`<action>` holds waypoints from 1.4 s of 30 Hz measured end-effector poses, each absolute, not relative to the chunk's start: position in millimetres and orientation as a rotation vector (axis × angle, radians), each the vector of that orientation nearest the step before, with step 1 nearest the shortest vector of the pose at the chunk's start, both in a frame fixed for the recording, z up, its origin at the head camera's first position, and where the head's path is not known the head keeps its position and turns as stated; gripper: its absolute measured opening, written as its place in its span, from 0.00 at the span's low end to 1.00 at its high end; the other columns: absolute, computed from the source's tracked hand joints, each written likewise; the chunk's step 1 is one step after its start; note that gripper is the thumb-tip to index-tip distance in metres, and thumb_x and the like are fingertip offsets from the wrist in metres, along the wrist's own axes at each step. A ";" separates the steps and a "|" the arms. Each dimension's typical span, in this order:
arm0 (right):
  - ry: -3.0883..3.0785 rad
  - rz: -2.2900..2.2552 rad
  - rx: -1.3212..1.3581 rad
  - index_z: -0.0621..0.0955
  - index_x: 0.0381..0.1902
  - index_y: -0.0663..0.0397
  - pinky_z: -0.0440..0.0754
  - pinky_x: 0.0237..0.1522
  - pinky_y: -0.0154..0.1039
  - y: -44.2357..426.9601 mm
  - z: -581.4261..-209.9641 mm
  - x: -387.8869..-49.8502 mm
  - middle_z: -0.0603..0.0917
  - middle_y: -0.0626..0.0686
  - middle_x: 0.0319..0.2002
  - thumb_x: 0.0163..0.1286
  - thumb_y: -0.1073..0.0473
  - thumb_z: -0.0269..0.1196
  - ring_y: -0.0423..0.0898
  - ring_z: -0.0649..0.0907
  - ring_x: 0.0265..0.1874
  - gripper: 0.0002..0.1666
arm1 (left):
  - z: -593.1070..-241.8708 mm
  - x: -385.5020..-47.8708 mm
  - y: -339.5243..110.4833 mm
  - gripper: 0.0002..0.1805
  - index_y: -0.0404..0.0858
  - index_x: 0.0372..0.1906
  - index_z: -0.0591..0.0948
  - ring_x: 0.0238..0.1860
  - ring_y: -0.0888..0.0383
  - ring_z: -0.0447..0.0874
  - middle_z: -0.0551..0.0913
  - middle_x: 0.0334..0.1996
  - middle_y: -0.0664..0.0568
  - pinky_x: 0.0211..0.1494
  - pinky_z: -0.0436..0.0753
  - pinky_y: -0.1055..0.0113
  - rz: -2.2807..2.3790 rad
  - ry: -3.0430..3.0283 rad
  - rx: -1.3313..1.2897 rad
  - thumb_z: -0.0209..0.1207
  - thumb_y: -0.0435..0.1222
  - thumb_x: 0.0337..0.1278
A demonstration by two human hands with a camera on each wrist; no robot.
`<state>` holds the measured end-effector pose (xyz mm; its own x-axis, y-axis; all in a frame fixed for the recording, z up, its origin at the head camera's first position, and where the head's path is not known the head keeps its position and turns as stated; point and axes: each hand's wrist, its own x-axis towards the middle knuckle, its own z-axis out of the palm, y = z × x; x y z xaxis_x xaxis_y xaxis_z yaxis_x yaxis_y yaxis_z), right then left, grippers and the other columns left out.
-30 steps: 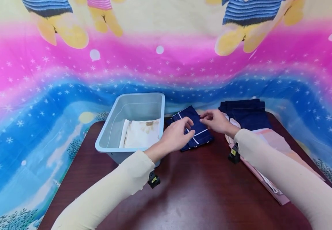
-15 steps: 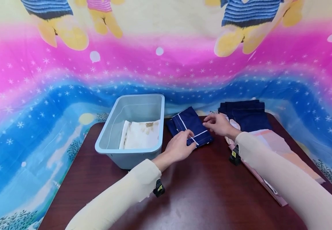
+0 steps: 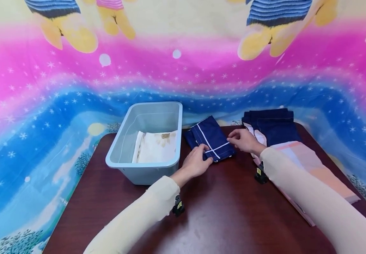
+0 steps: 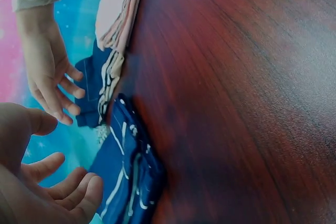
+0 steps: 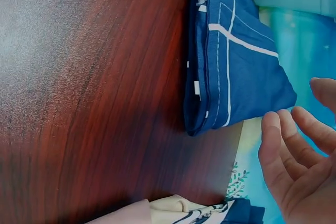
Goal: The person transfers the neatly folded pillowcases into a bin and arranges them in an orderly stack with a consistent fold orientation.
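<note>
A folded navy cloth with white lines [image 3: 213, 135] lies on the table just right of the tub. The left hand [image 3: 195, 163], fingers loosely bent, is at its near left edge; in the left wrist view that hand [image 4: 50, 182] holds nothing. At the cloth's right side hovers the right hand [image 3: 244, 140], fingers relaxed. The right wrist view has the right hand's fingertips [image 5: 286, 121] close beside the navy cloth [image 5: 244, 61]; whether they touch it I cannot tell.
A grey-blue tub [image 3: 143, 165] stands at left with a folded white cloth [image 3: 159, 148] inside. At right on the dark red table [image 3: 221, 211] lie folded dark blue cloth [image 3: 275, 125] and pink and peach cloth [image 3: 316, 164]. A patterned curtain [image 3: 183, 74] hangs behind.
The left hand has drawn back from over the navy cloth to its near edge. The right hand has shifted slightly right, away from the cloth.
</note>
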<state>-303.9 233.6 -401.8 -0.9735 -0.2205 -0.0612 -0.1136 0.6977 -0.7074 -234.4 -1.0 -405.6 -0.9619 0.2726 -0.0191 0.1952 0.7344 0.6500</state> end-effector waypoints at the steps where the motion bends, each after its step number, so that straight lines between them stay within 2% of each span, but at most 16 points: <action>1: 2.761 -1.135 -0.269 0.79 0.55 0.67 0.80 0.31 0.36 233.5 -402.6 -303.8 0.84 0.68 0.47 0.77 0.56 0.58 0.55 0.84 0.35 0.19 | -407.5 -235.2 -1.2 0.21 0.44 0.62 0.74 0.56 0.52 0.80 0.80 0.58 0.46 0.61 0.78 0.56 1.052 2.818 0.373 0.58 0.43 0.67; 7: 2.738 -1.114 -0.238 0.78 0.57 0.67 0.80 0.36 0.37 232.7 -407.3 -302.7 0.84 0.69 0.48 0.77 0.56 0.58 0.61 0.85 0.42 0.20 | -418.0 -239.7 -1.3 0.19 0.42 0.58 0.77 0.57 0.51 0.81 0.83 0.57 0.44 0.61 0.78 0.56 1.122 2.826 0.312 0.59 0.41 0.63; 15: 2.795 -1.057 -0.277 0.80 0.56 0.65 0.80 0.46 0.47 231.4 -414.0 -305.9 0.84 0.66 0.49 0.77 0.54 0.58 0.57 0.84 0.46 0.20 | -430.5 -246.1 -3.8 0.19 0.41 0.56 0.78 0.55 0.49 0.80 0.81 0.55 0.42 0.60 0.78 0.57 1.189 2.825 0.197 0.59 0.40 0.62; 26: 2.800 -1.035 -0.231 0.77 0.58 0.67 0.78 0.48 0.50 230.4 -421.4 -311.6 0.81 0.66 0.50 0.77 0.53 0.57 0.59 0.81 0.48 0.23 | -447.6 -257.6 -7.2 0.21 0.39 0.59 0.75 0.58 0.47 0.79 0.78 0.55 0.41 0.64 0.77 0.55 1.254 2.816 0.019 0.60 0.39 0.63; 31: 2.757 -1.028 -0.206 0.72 0.64 0.70 0.77 0.55 0.55 230.3 -427.8 -313.6 0.77 0.70 0.56 0.78 0.53 0.56 0.62 0.78 0.53 0.28 | -453.1 -262.6 -8.0 0.26 0.38 0.64 0.72 0.62 0.45 0.78 0.77 0.60 0.39 0.67 0.76 0.54 1.255 2.802 -0.015 0.61 0.40 0.62; 36: 2.679 -1.035 -0.171 0.64 0.72 0.71 0.73 0.64 0.59 229.1 -436.4 -316.7 0.71 0.73 0.66 0.79 0.51 0.53 0.66 0.73 0.64 0.34 | -457.4 -265.7 -11.6 0.35 0.39 0.72 0.65 0.69 0.42 0.71 0.73 0.67 0.38 0.72 0.72 0.51 1.248 2.735 -0.016 0.62 0.43 0.64; 42: 2.596 -1.051 -0.091 0.55 0.76 0.73 0.71 0.69 0.60 229.3 -444.3 -320.3 0.67 0.75 0.69 0.80 0.49 0.50 0.67 0.71 0.68 0.40 | -465.1 -266.8 -8.7 0.42 0.43 0.78 0.57 0.76 0.40 0.58 0.64 0.75 0.41 0.76 0.66 0.48 1.126 2.701 0.081 0.62 0.45 0.64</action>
<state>-320.3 229.3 -444.3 -0.9410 -0.1835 -0.2844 0.0661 0.7244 -0.6862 -266.8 -8.7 -465.1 -0.9757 0.1318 -0.1749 -0.0314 0.7060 0.7075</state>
